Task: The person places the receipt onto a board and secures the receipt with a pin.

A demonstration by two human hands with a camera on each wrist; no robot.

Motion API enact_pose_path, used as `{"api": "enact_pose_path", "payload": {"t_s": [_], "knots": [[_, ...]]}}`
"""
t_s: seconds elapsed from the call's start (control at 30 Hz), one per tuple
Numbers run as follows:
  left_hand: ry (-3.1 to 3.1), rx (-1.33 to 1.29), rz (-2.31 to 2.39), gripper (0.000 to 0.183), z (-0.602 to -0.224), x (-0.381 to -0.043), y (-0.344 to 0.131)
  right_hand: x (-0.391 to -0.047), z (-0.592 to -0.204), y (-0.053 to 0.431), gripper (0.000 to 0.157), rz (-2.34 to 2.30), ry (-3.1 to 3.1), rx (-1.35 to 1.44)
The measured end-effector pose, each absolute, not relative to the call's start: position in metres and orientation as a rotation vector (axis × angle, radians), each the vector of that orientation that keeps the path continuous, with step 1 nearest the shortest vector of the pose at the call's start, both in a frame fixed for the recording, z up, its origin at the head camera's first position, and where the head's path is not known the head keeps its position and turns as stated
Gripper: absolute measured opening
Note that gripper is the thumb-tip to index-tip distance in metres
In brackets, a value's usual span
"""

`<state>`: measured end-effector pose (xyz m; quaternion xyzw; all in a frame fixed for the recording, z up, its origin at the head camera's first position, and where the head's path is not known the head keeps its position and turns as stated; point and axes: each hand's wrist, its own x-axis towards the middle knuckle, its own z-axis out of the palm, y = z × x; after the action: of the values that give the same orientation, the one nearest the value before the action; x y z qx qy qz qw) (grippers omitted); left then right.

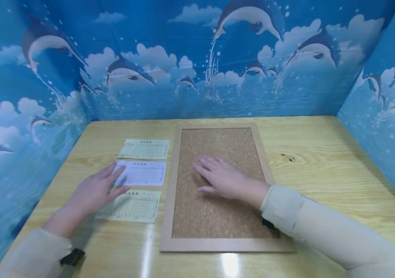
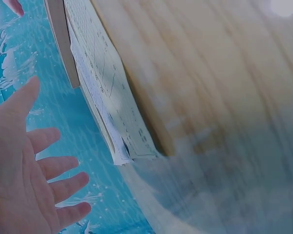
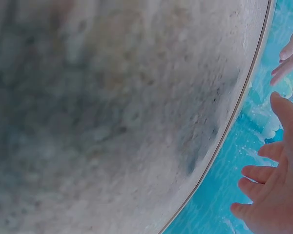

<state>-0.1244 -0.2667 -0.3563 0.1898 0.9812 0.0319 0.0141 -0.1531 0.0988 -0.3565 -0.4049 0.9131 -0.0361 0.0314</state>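
A wood-framed cork board lies flat on the table. Over its middle, my right hand is spread with fingers extended and nothing in it; the right wrist view shows that palm raised off the cork. To the board's left, three printed paper slips form a column: a green one at the back, a pale lilac one between, another green one in front. My left hand, fingers apart, hovers above the slips' left ends and covers part of them. Its palm holds nothing.
Two tiny metallic pieces, one shiny and one smaller, lie right of the board on the wooden table. Blue dolphin-print cloth walls the back and both sides.
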Motion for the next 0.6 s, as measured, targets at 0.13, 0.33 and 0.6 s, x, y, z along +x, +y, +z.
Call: {"api": "enact_pose_path", "payload": {"t_s": [0.13, 0.33, 0.6], "knots": [[3.040, 0.591, 0.095, 0.074, -0.355, -0.122, -0.272, -0.152, -0.356, 0.094, 0.075, -0.117, 2.789, -1.266], [3.039, 0.592, 0.075, 0.072, -0.353, -0.119, -0.279, -0.150, -0.354, 0.087, 0.076, -0.102, 2.772, -1.283], [3.036, 0.577, 0.082, 0.073, -0.352, -0.116, -0.283, -0.149, -0.354, 0.078, 0.076, -0.091, 2.756, -1.313]]}}
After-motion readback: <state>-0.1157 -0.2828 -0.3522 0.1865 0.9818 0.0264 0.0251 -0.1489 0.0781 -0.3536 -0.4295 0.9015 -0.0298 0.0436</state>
